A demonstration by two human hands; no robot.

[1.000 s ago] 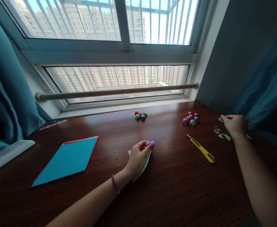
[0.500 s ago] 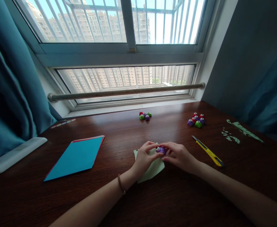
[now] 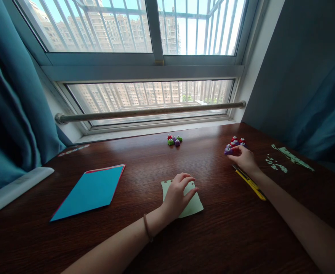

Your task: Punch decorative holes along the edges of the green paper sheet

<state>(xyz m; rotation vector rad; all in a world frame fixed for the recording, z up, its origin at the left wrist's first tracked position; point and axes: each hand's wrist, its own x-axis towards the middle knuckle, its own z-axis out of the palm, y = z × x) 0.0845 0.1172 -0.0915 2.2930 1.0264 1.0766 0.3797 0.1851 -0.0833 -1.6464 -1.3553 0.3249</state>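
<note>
My left hand [image 3: 178, 194] rests over a pale green sheet of paper [image 3: 195, 205], its thumb and fingers apart with nothing between them. Small shaped holes run along the paper's far edge. At the right, my right hand [image 3: 245, 159] has its thumb and fingers closed around a small purple craft punch [image 3: 228, 151] at the front of a cluster of punches. Red and purple craft punches [image 3: 234, 141] stand just behind it; my fingers hide part of the cluster. Below this hand lies a yellow utility knife [image 3: 251, 184], partly covered by the wrist.
Several red, green and purple craft punches [image 3: 174, 140] stand at the back middle. Blue sheets [image 3: 91, 190] lie at left, near a long white object [image 3: 18, 188]. Green paper bits [image 3: 275, 164] and a torn green strip [image 3: 294, 158] lie far right. A window rail [image 3: 156, 111] crosses behind.
My right hand has moved from the paper to the right-hand cluster, taking the purple craft punch along. My left hand has let go of the punch and opened over the paper.
</note>
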